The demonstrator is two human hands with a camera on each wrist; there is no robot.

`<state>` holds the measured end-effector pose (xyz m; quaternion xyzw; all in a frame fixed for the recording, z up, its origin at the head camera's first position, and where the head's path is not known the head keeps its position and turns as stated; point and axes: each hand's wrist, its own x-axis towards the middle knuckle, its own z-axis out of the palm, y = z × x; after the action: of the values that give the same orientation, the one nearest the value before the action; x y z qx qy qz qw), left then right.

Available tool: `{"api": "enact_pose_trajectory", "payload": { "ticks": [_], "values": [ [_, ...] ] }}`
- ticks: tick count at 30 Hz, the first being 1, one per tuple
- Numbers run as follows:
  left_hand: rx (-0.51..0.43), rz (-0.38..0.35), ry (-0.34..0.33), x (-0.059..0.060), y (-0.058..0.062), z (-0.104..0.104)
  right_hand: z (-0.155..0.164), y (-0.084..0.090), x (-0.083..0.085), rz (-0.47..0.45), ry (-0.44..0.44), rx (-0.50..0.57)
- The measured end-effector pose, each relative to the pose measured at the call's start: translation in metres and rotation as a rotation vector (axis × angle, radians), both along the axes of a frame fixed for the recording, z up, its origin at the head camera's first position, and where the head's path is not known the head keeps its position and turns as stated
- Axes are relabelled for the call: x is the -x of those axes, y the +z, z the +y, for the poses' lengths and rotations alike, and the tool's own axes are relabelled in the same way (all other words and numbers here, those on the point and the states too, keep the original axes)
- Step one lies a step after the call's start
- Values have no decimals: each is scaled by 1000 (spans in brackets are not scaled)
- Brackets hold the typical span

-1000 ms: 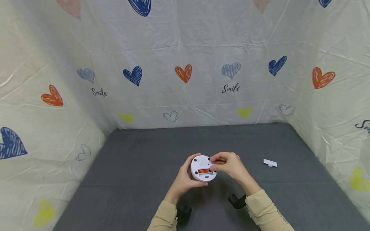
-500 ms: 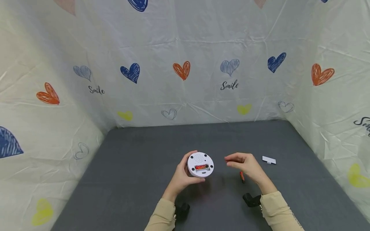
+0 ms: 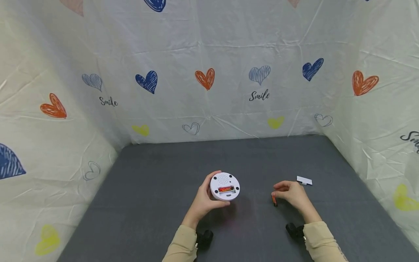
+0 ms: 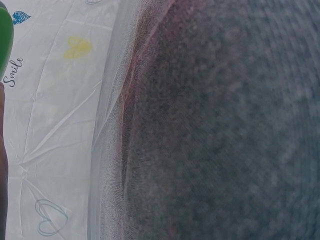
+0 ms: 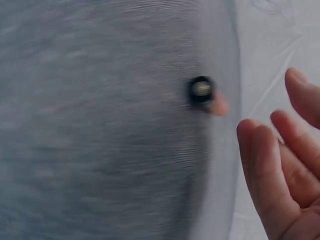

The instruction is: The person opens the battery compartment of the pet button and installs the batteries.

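Note:
My left hand (image 3: pixel 203 200) grips a round white device (image 3: pixel 224 194) by its side, thumb below and fingers behind. Its underside faces me, with dark feet, a patch of small holes and an uncovered battery compartment. A red-orange battery (image 3: pixel 226 189) lies in that compartment. To the right, my right hand (image 3: pixel 292 194) hovers over the table, fingers loosely bent, fingertips close to a loose red-orange battery (image 3: pixel 274 201). In the right wrist view, a gap shows between the fingers (image 5: pixel 265 165) and the battery's dark end (image 5: pixel 201 90).
A small white cover with a tab (image 3: pixel 304 180) lies on the grey table (image 3: pixel 163 182), just beyond my right hand. White sheets with printed hearts (image 3: pixel 205 79) hang at the back and both sides. A green curved surface (image 4: pixel 5 40) edges into the left wrist view.
My right hand has left the device and moved right, down to the loose battery, which it hid at first. The left hand still holds the device, slightly further left in view.

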<state>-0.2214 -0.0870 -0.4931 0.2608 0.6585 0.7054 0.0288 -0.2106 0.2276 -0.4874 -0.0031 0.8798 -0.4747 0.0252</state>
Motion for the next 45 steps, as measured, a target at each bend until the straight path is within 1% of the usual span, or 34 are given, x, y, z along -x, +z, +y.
{"api": "enact_pose_trajectory", "payload": {
  "ticks": [1, 3, 9, 12, 15, 21, 28, 31, 33, 36, 41, 45],
  "values": [
    [3, 6, 0, 1, -3, 0, -1, -2, -1, -12, -16, -17],
    [6, 9, -2, 0, 0, 0, -2, -4, -2, -28, -38, -46],
    [4, 10, -3, -8, 18, 1, -6, -6, -2, -32, -59, -103],
    [12, -3, 2, -11, 22, 1, -7, -7, -1, -32, -70, -112],
    [20, -3, 2, -11, 23, 1, -8, -7, 0, -42, -89, -123],
    [23, 27, -7, -9, 23, 0, -10, -7, 1, -58, -111, -158],
    [33, 3, -5, -8, 22, -1, -14, -9, 4, -65, -105, -165],
    [33, 6, -5, -8, 22, -1, -14, -10, 4, -58, -101, -163],
    [32, 8, -4, -8, 22, -1, -15, -11, 4, -52, -101, -146],
    [31, 0, -5, -8, 22, 0, -18, -12, 4, -31, -87, -76],
    [31, -19, -13, -9, 22, 2, -27, -9, 5, 13, -29, 113],
    [36, -36, -13, -9, 23, 4, -36, 4, 6, 47, 28, 257]
  ]
}}
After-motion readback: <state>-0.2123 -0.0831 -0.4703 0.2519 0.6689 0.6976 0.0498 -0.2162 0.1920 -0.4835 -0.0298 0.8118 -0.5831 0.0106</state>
